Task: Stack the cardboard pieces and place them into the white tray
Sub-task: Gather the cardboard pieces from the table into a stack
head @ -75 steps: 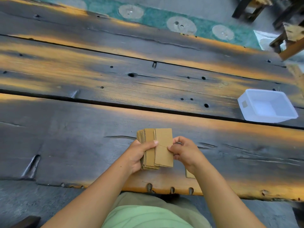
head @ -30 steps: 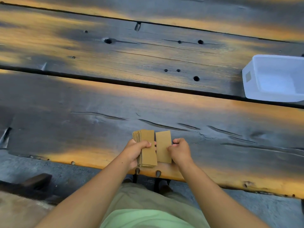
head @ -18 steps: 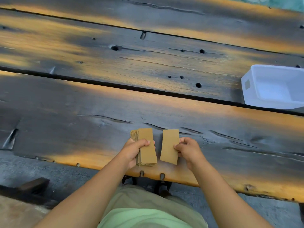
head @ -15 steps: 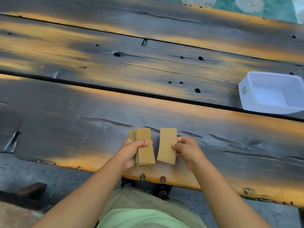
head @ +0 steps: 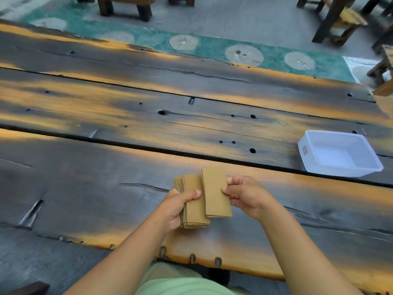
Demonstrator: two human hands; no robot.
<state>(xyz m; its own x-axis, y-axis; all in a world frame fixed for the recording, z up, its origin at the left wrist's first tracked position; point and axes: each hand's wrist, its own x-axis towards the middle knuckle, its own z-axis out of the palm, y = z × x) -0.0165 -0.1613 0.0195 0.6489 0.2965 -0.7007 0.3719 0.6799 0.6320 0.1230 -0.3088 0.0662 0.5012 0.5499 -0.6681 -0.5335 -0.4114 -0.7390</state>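
My left hand [head: 177,206] grips a stack of brown cardboard pieces [head: 194,211], thumb across its top, just above the near part of the table. My right hand [head: 244,194] pinches a single cardboard piece [head: 215,193] by its right edge. That piece overlaps the right side of the stack and sticks out a little beyond its far end. The white tray [head: 306,158] stands at the right of the table, beyond my right hand, and looks bare inside.
The dark plank table [head: 127,167] has gaps between boards, holes and a rough near edge. Wooden stools [head: 340,20] and a bench [head: 123,5] stand on the floor beyond a green patterned rug [head: 212,47].
The single piece, held apart to the right of the stack half a second ago, has moved left onto the stack. The camera has tilted up, showing more of the far table and floor.
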